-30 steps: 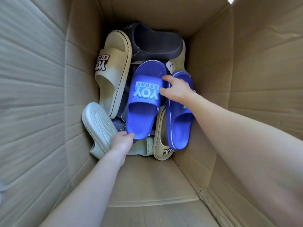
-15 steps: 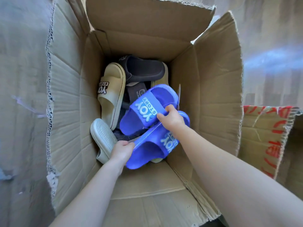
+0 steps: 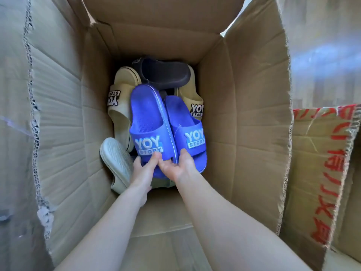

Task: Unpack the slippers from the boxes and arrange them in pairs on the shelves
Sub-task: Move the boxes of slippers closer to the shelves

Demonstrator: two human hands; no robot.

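Two hands hold a blue pair in the open box

Nearest, the left hand (image 3: 144, 170) and right hand (image 3: 178, 167) sit close together. Each is clamped on a toe end, the left blue slipper (image 3: 146, 118) and the right blue slipper (image 3: 184, 122), with thumbs on the straps and fingers hidden beneath. The pair hangs over the pile in the cardboard box (image 3: 244, 114). A grey slipper (image 3: 117, 161) lies sole-up at 8 o'clock. A beige slipper (image 3: 120, 112) is at 10, a second beige slipper (image 3: 192, 94) at 1, and a dark slipper (image 3: 164, 73) at 12, all partly covered. At 3 o'clock a second box (image 3: 322, 173) is cut off, its red print unreadable.
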